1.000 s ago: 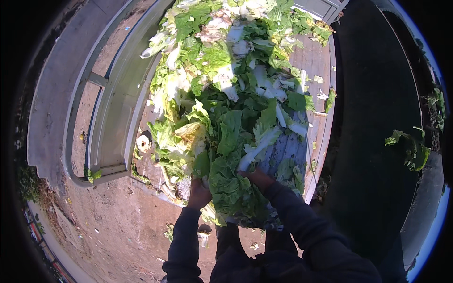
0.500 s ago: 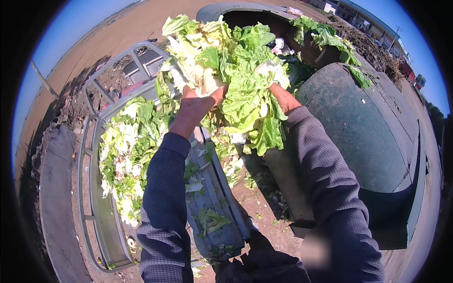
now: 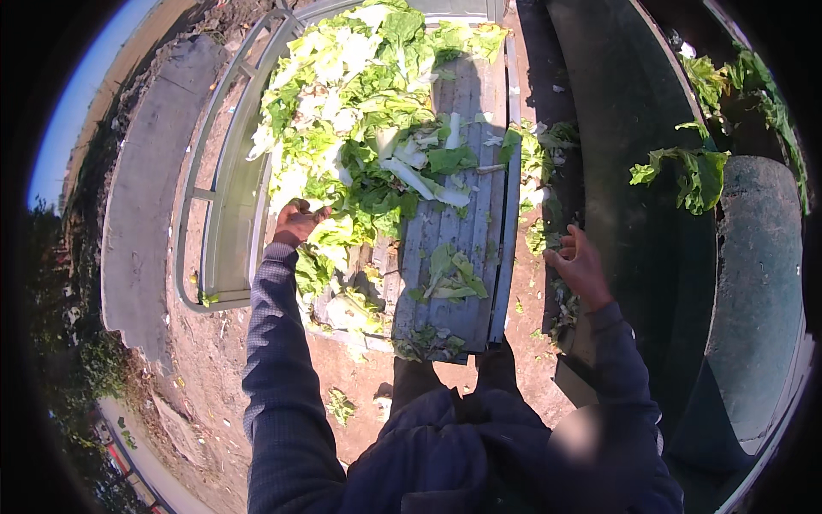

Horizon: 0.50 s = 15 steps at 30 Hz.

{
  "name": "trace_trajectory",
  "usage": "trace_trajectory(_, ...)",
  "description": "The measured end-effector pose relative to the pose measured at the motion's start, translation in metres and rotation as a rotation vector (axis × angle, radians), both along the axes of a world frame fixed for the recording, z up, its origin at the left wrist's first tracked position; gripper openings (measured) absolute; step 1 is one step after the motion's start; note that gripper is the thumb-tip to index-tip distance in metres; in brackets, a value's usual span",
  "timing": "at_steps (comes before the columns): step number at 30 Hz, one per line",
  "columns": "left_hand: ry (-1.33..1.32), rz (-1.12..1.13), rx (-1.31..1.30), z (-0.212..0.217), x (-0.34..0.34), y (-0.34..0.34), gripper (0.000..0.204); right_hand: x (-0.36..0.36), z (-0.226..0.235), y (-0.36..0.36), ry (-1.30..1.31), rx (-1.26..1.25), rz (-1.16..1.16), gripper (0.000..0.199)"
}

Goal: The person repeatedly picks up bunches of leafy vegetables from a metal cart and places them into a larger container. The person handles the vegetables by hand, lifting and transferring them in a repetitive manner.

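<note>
My left hand (image 3: 295, 224) is at the left side of a heap of pale green cabbage leaves (image 3: 368, 111), its loosely bent fingers apart and touching the leaves beside them. The heap lies in the metal bed of a cart (image 3: 462, 214), with a few torn leaves scattered on its ribbed, shaded floor. To the right of the bed, my right hand (image 3: 582, 264) hangs in the air over the gap beside a dark green container (image 3: 642, 231). Its fingers are spread and nothing is in them.
A limp leaf (image 3: 689, 176) hangs over the container's edge, with more leaves inside its opening. A metal side rail (image 3: 204, 171) borders the cart's left. Leaf scraps (image 3: 340, 406) lie on the dirt near my legs. A grey concrete strip (image 3: 150, 188) runs at the far left.
The big bunch of cabbage leaves has left my hands. My view has swung down and left to the cart bed; my left hand is now at the heap and my right hand is empty.
</note>
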<state>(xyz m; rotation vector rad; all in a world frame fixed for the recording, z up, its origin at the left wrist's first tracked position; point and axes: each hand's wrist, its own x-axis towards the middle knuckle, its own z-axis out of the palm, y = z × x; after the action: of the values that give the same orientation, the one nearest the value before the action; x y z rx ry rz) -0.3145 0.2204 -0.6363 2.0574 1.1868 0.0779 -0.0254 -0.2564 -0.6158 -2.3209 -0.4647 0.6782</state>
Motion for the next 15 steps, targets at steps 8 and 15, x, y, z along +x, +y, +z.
trace_trajectory(8,0.509,0.184,-0.18,-0.197,-0.27,-0.087,0.105,-0.139,-0.2,0.049,-0.394,-0.208,0.404,0.098)
trace_trajectory(15,0.041,0.381,-0.251,-0.263,-0.246,-0.144,0.081,-0.166,-0.247,0.12,-0.209,-0.293,0.397,0.103)
